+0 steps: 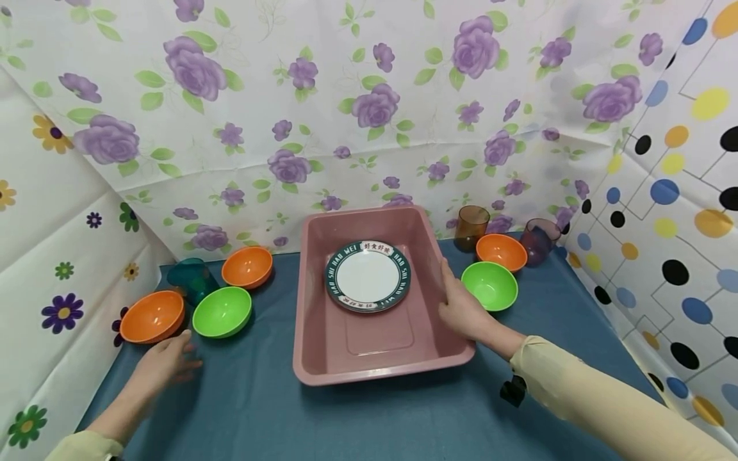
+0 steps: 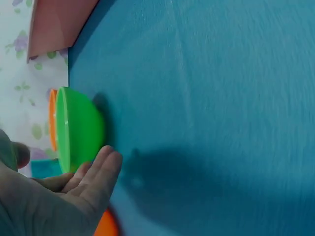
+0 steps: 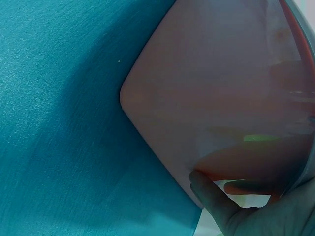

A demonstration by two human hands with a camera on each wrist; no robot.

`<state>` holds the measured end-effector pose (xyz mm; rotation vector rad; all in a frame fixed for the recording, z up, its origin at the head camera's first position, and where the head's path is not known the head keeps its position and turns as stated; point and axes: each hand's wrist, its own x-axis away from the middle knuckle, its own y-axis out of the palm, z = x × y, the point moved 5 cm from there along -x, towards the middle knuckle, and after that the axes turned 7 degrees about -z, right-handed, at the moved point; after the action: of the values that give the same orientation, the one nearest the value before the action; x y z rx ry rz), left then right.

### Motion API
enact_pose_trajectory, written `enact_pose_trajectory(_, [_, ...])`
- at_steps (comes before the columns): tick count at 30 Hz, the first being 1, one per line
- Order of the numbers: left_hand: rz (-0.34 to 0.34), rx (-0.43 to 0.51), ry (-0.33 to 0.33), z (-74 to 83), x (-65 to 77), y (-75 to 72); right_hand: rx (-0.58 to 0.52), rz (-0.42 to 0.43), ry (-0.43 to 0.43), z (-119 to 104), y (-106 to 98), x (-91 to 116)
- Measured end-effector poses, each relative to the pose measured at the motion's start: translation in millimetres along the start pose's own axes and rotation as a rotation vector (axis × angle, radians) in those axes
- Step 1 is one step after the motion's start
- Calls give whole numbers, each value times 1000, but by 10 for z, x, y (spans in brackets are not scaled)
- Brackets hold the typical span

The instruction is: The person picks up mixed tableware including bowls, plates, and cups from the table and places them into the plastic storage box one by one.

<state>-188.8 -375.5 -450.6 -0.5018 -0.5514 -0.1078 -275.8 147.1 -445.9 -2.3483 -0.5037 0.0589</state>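
Observation:
A pink rectangular basin (image 1: 380, 355) is at the middle of the blue table, and a white plate with a dark green lettered rim (image 1: 368, 276) lies inside it. My right hand (image 1: 464, 307) grips the basin's right side wall; in the right wrist view the thumb (image 3: 216, 196) lies against the pink plastic. On the left, my left hand (image 1: 164, 365) is just in front of an orange bowl (image 1: 152, 317) and a green bowl (image 1: 222, 312). Its fingers are extended with nothing held. Whether it touches either bowl is unclear.
A teal cup (image 1: 193, 280) and another orange bowl (image 1: 247, 267) stand behind the left bowls. Right of the basin are a green bowl (image 1: 489, 285), an orange bowl (image 1: 501, 252), a brown cup (image 1: 471, 228) and a purplish cup (image 1: 539, 241). Patterned cloth walls (image 1: 323, 121) enclose the table.

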Motion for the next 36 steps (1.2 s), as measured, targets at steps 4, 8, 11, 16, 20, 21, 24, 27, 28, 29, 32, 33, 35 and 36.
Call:
enact_pose_trajectory(4, [-28,307,-81,-83,-135,116,5,2,0,12,-1,-2])
enact_pose_trajectory(8, [-4,569,-85,-81,-251,251,-7,3,4,26,-1,-2])
enact_pose_trajectory(11, [34,716,-55,-65,-312,334,-10,6,4,31,1,0])
enact_pose_trajectory(16, [83,850,-16,-21,-374,420,-3,12,-7,31,6,-1])
enact_pose_trajectory(20, [117,895,-16,8,-414,440,2,16,-8,29,2,0])
enact_pose_trajectory(21, [126,901,-18,11,-421,441,1,14,-8,28,2,2])
enact_pose_trajectory(24, [139,921,-24,14,-436,439,-4,11,-10,27,4,-3])
enact_pose_trajectory(27, [145,945,-47,14,-450,432,-12,10,-13,23,5,-8])
enact_pose_trajectory(28, [151,953,-60,14,-456,427,-12,11,-14,22,4,-10])
enact_pose_trajectory(29, [159,962,-78,14,-461,421,-13,11,-14,20,2,-10])
enact_pose_trajectory(32, [181,969,-126,12,-472,403,-15,11,-10,17,0,-5])
enact_pose_trajectory(33, [188,969,-141,12,-472,399,-16,11,-10,16,-1,-3])
enact_pose_trajectory(35, [198,962,-159,12,-472,395,-16,12,-11,13,-2,0])
enact_pose_trajectory(36, [198,956,-159,15,-472,395,-15,12,-10,10,-2,2])
